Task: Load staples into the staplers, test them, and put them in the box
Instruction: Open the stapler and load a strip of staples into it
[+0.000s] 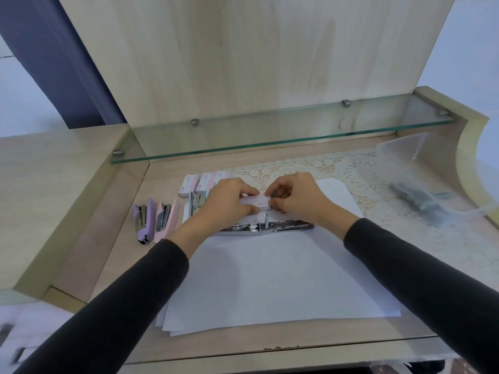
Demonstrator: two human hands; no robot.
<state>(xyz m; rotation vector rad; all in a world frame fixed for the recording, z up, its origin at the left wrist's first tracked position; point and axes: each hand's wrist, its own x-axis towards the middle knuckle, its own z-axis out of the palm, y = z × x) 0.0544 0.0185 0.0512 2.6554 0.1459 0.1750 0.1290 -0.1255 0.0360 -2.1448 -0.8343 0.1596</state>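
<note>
On the pale wooden counter (pixel 118 252), the left hand (pixel 229 201) and right hand (pixel 297 201) pinch a small pink-and-white staple box (pixel 256 203) beside an opened silver stapler (pixel 270 228), so loading seems barely begun; testing and boxing are left.

A glass shelf (pixel 270 132) spans the wooden desk (pixel 121 255) above a lace mat (pixel 364 171).

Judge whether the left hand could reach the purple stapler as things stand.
Probably yes: the purple stapler lies uncovered left of the left hand, just past the pink stapler. But that hand grips the staple box, so it must let go first.
</note>
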